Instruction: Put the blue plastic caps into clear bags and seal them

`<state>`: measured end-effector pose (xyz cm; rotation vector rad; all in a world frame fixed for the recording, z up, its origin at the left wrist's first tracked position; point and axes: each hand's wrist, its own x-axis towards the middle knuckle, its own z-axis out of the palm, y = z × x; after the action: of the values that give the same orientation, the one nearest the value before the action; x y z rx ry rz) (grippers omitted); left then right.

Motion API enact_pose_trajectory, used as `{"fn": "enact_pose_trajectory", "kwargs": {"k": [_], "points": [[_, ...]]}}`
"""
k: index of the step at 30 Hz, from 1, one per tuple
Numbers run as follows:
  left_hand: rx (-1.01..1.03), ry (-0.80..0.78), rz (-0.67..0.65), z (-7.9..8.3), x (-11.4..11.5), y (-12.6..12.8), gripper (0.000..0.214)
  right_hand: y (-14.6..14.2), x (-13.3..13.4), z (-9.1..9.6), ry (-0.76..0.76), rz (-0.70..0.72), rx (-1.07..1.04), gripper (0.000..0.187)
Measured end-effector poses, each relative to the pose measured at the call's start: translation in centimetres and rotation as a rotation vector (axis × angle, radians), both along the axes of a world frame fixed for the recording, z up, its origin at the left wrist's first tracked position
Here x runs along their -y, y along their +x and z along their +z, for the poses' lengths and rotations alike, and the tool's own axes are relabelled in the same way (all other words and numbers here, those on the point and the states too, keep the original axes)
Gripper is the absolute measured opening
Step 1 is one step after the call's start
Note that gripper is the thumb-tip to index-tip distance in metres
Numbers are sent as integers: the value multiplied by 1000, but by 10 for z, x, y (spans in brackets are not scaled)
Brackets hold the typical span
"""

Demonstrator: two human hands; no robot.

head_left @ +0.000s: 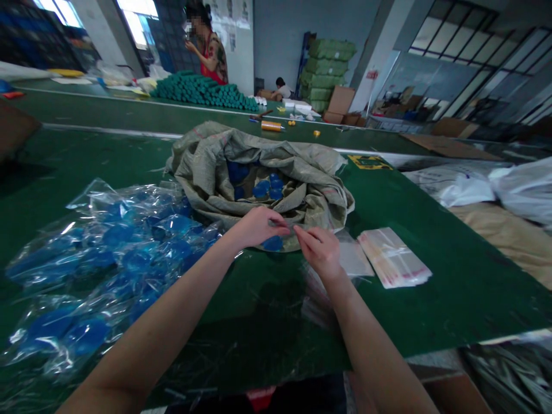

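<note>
My left hand (257,227) and my right hand (319,248) meet in front of a grey woven sack (207,164), fingers pinched on the mouth of a clear plastic bag (317,299) that hangs down between my forearms. A blue piece (273,244) sits just under my left fingers. More blue pieces (264,187) lie inside the open sack. A stack of flat clear bags (394,259) lies on the green table (431,276) to the right of my right hand.
A heap of bagged blue pieces (107,259) covers the table at the left. White plastic sacks (487,184) lie at the right. Green rolls (202,92) are piled on a far table, where a person (209,46) stands; another person (282,89) sits behind.
</note>
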<state>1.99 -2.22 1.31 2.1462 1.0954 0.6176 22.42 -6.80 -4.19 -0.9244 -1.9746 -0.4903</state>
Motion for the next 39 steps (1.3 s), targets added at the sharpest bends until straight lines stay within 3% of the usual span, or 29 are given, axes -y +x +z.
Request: {"fn": "enact_pose_trajectory", "kwargs": {"k": [2, 5, 8, 12, 16, 22, 27, 34, 39], "points": [[23, 62, 63, 0, 0, 1, 29, -3, 2, -3, -48, -25, -81, 26], [62, 180, 164, 1, 2, 4, 28, -12, 6, -5, -150, -90, -366, 23], [114, 257, 222, 1, 6, 8, 27, -23, 9, -3, -388, -75, -635, 26], [135, 309, 119, -4, 9, 15, 24, -31, 2, -3, -772, 153, -989, 32], [72, 294, 15, -9, 10, 18, 23, -30, -8, -9, -776, 240, -1199, 27], [24, 241, 29, -5, 12, 16, 33, -24, -4, -5, -637, 252, -1073, 16], [72, 261, 37, -4, 10, 14, 26, -21, 3, 1, -616, 294, -924, 12], [-26, 395, 178, -4, 16, 19, 17, -20, 9, 6, -564, 110, -704, 11], [-82, 312, 187, -3, 25, 25, 20, -23, 12, 9, -479, 62, -513, 16]]}}
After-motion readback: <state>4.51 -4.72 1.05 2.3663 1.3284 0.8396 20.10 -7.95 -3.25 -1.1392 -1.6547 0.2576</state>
